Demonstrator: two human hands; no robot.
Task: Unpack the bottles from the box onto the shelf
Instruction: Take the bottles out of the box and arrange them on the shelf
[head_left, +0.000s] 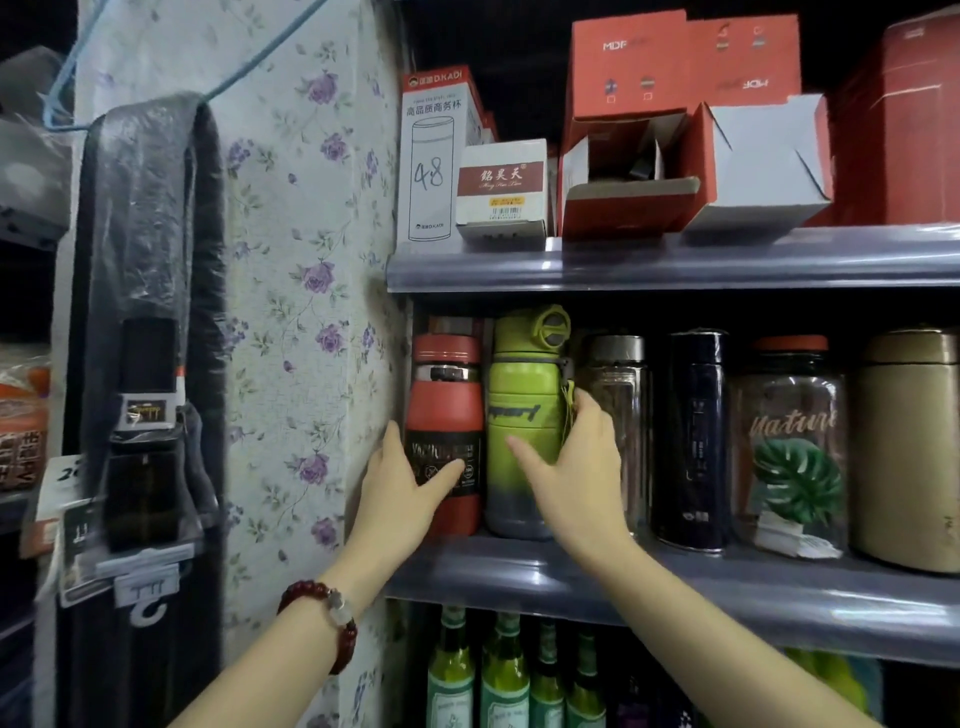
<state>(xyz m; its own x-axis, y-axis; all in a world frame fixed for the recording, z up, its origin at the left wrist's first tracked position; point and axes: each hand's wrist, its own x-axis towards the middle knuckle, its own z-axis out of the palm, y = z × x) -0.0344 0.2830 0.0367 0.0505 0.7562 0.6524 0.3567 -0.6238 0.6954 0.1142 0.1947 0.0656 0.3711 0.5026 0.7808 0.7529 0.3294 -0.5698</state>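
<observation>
Left hand (402, 486) is gripping the red bottle (445, 431); right hand (574, 470) is clasping the green bottle (524, 415) just beside it.

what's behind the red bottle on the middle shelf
Behind the red bottle, only a sliver of something reddish shows above its cap, possibly a box or another bottle. The bottle and the left hand cover the rest, so I cannot tell what it is.

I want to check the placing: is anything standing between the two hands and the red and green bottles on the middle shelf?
Nothing visible does. The left hand already grips the red bottle low on its body, and the right hand grips the green sport bottle. Both stand upright at the left end of the middle shelf, beside a clear bottle.
</observation>
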